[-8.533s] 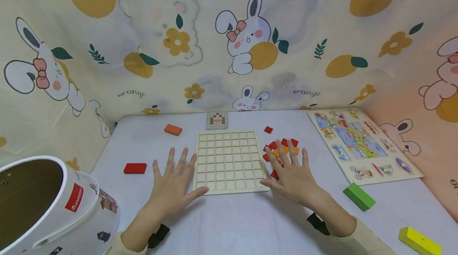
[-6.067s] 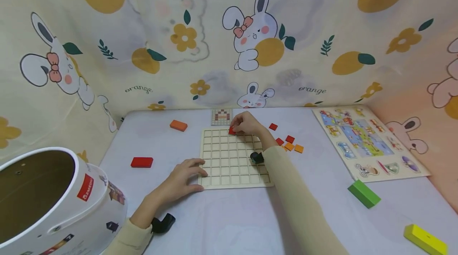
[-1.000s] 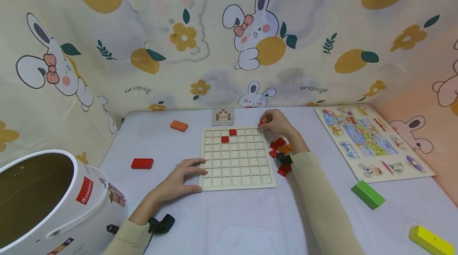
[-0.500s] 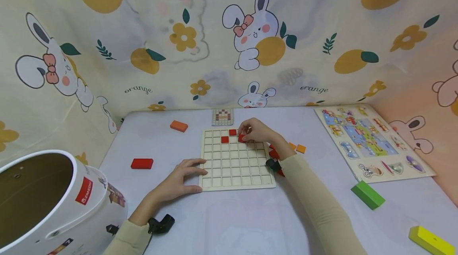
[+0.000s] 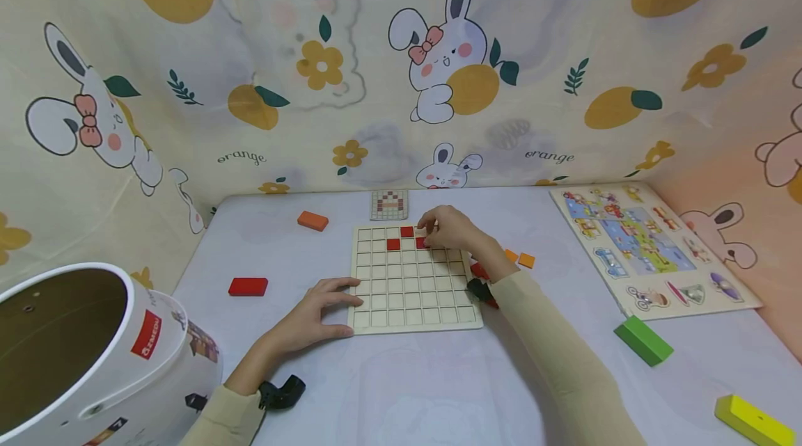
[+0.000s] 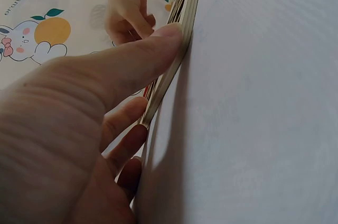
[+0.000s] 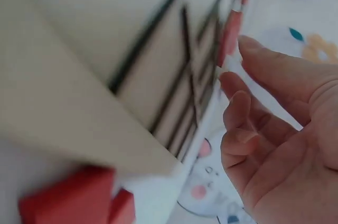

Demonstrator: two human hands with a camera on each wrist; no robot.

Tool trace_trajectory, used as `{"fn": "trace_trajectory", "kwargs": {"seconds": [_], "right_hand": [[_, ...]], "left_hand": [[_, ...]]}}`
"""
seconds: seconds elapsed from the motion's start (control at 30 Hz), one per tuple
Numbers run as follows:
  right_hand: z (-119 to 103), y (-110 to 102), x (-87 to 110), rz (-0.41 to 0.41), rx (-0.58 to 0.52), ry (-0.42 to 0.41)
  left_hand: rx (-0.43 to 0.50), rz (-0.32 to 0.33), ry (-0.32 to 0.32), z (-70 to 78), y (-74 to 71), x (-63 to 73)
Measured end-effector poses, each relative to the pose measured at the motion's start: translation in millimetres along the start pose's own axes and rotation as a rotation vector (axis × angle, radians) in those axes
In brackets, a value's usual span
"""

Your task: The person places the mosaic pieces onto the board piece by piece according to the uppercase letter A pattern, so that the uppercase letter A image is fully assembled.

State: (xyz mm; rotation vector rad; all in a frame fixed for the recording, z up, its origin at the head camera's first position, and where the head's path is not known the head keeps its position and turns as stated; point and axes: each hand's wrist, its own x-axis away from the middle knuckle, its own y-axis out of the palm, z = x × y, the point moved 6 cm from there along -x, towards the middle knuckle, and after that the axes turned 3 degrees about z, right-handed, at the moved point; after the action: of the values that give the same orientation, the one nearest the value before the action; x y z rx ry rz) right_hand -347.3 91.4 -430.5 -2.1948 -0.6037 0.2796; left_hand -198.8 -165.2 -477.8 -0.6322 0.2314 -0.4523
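A wooden grid board (image 5: 413, 293) lies mid-table with three red square tiles in its far rows: one tile (image 5: 407, 232) in the top row and two tiles in the second. My right hand (image 5: 454, 229) is over that second row, thumb and forefinger right at the right-hand tile (image 5: 421, 243). The right wrist view shows this tile (image 7: 229, 33) in the grid, the fingertips slightly parted beside it. My left hand (image 5: 312, 312) rests against the board's left edge, fingers spread; in the left wrist view its thumb (image 6: 142, 57) touches the edge.
Loose red tiles (image 5: 479, 271) and orange tiles (image 5: 526, 261) lie right of the board, partly behind my right arm. A pattern card (image 5: 389, 205) sits beyond it. Around stand a white bucket (image 5: 169, 376), a picture puzzle (image 5: 651, 244), and red (image 5: 248, 287), orange, green and yellow blocks.
My right hand has brought a red tile from beyond the board's far right corner into the second row, and its fingertips have lifted slightly. The left hand stays at the board's edge.
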Motion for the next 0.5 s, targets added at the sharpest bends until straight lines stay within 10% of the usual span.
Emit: {"fn": "trace_trajectory", "kwargs": {"seconds": [0.23,0.5], "right_hand": [[10,-34,49.9,0.008,-0.110,-0.016],[30,-28,124.2,-0.118,-0.150,0.023]], "left_hand": [[-0.010,0.001,-0.001,0.9,0.1,-1.6],[0.008,0.003,-0.011,-1.6,-0.3,1.0]]}}
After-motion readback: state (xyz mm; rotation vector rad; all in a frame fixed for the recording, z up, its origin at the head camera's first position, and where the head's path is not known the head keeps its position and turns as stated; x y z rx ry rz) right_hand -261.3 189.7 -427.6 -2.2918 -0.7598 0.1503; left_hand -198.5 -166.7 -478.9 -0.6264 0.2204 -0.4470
